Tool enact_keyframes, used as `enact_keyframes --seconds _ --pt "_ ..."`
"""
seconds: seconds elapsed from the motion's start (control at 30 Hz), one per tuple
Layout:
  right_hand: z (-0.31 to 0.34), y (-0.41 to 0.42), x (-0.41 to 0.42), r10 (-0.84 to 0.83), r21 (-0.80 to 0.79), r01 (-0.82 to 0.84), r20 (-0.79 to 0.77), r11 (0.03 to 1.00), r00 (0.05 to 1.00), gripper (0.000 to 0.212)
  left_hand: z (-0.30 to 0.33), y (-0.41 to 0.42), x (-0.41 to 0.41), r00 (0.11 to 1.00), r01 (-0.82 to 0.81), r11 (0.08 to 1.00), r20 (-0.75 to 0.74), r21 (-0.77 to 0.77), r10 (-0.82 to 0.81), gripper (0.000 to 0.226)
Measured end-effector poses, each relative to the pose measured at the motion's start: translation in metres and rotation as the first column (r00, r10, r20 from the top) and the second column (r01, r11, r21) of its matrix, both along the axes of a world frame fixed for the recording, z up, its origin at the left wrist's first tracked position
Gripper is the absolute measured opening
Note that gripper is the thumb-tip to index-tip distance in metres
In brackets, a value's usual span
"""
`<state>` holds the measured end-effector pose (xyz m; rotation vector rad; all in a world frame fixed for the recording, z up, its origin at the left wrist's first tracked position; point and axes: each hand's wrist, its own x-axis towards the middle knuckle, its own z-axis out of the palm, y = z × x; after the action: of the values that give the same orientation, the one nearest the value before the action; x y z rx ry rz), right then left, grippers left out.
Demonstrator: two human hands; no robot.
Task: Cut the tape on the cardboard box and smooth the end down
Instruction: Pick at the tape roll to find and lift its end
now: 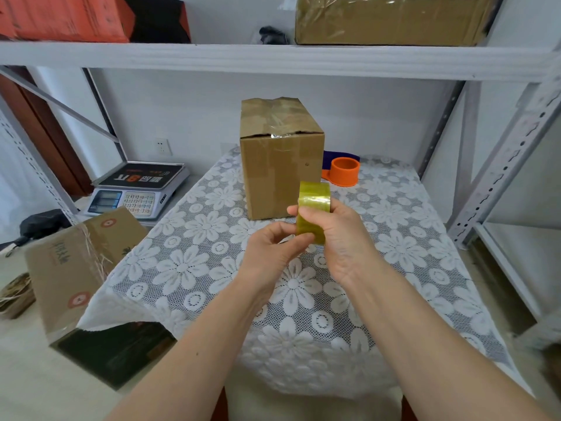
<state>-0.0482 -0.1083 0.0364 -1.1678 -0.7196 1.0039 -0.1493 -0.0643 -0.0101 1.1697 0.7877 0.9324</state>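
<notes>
yellowish tape roll (314, 197) half-hidden behind right hand (337, 238)

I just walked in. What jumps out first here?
Two bare hands at the centre: the right hand grips a yellowish tape roll while the left hand picks at its lower edge. Behind stands a tall taped cardboard box on the flowered lace cloth, a bright orange ring beside it.

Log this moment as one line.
right hand: holds tape roll | left hand: pinches roll edge | cardboard box: upright, untouched
</notes>
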Motion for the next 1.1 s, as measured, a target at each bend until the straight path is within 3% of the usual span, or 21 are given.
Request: enact_keyframes --seconds 0.13,0.27,0.43,0.63,0.83,0.93,1.1 --pt "-0.002 0.000 0.005 0.059 0.024 -0.060 0.034 0.998 0.998 0.016 0.002 0.000 -0.001 1.000 -0.022 1.000 0.003 -0.008 0.022 0.008" --pt "-0.006 -0.001 0.009 0.071 0.043 -0.072 0.021 0.996 0.997 0.013 0.007 -0.002 0.000 0.996 0.028 0.993 0.092 -0.112 -0.018 0.004" --pt "-0.011 0.000 0.010 0.053 0.040 -0.055 0.057 0.998 0.997 0.021 0.006 -0.002 0.001 0.991 0.053 0.981 0.128 -0.186 -0.029 0.045" --pt "-0.011 -0.001 0.014 0.153 0.076 -0.162 0.110 0.984 0.982 0.020 0.006 0.000 0.000 0.985 0.059 0.968 0.171 -0.243 -0.017 0.017" --pt "-0.012 -0.002 0.017 0.207 0.086 -0.227 0.195 0.970 0.959 0.028 0.010 -0.001 -0.001 0.978 0.076 0.964 0.207 -0.256 -0.022 0.029" --pt "-0.015 -0.001 0.016 0.206 0.110 -0.220 0.126 0.969 0.970 0.024 0.010 -0.001 0.000 0.978 0.066 0.960 0.206 -0.271 -0.009 0.022" --pt "-0.014 -0.003 0.014 0.191 0.139 -0.187 -0.014 0.972 0.982 0.036 0.011 -0.003 -0.001 0.987 0.034 0.959 0.160 -0.283 0.012 0.017"
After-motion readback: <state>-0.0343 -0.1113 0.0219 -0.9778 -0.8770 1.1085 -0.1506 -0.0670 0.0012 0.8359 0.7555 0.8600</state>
